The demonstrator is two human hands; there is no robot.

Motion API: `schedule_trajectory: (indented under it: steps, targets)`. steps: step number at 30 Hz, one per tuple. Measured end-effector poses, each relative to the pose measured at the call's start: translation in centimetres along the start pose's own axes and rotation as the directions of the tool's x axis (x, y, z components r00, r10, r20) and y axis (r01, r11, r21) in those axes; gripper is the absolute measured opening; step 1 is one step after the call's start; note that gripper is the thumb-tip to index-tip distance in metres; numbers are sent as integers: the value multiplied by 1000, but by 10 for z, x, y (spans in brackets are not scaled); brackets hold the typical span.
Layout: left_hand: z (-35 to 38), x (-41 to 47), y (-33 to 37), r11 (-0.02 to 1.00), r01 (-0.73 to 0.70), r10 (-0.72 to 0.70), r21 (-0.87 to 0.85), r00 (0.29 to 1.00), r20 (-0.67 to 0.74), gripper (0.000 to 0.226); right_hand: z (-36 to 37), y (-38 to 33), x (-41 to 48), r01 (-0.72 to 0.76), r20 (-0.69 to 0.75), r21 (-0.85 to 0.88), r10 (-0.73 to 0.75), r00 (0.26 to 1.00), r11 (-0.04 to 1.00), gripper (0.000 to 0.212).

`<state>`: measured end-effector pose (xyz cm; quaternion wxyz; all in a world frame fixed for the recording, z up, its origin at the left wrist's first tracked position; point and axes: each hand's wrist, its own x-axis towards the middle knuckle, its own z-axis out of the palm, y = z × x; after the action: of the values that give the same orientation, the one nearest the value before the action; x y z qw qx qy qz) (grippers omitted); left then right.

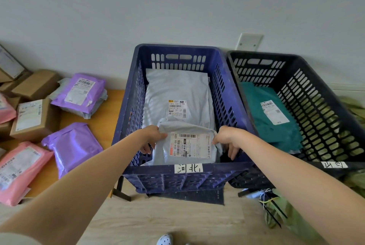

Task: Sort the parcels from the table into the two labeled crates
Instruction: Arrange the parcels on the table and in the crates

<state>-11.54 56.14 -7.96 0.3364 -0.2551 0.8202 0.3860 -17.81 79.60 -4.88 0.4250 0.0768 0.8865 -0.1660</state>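
Bare forearms [79, 185] reach forward; left grip [153, 136] and right grip [227, 138] pinch the 2 upper corners of a grey mailer parcel [189, 148] inside the blue crate [126, 126], at its front wall, over a larger grey parcel [177, 88]. Likely light, soft, slippery: hold by edges

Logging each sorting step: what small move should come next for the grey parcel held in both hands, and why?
Probably let go. The left hand and right hand pinch the small grey parcel by its edges, already inside the blue crate and over the larger grey parcel, so it seems placed.
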Motion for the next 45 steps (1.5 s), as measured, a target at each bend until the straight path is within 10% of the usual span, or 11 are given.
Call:
schedule_trajectory:
  steps: [15,31,34,38,42,45]
  targets:
    - [1,10,8,952,74,-56,-297,996,68,39,4,-11,16,-24,93,404,-15,996,914,56]
    - [7,2,12,988,-51,48,145,999,21,32,6,-9,2,182,-138,-305,-232,963,935,76]
    - [5,-4,16,854,-76,155,516,982,-112,42,6,-2,-3,383,-183,-530,-543,820,757,78]
    - [5,-15,16,531,-150,424,834,899,-109,37,4,6,-7,549,214,-822,-810,546,152,93]
    - [-3,-18,8,58,-420,520,906,787,332,54,9,4,5,504,398,-862,-683,612,-51,91]
    - [2,-11,8,24,-402,466,915,815,346,60,13,-2,14,514,389,-857,-620,681,26,96]
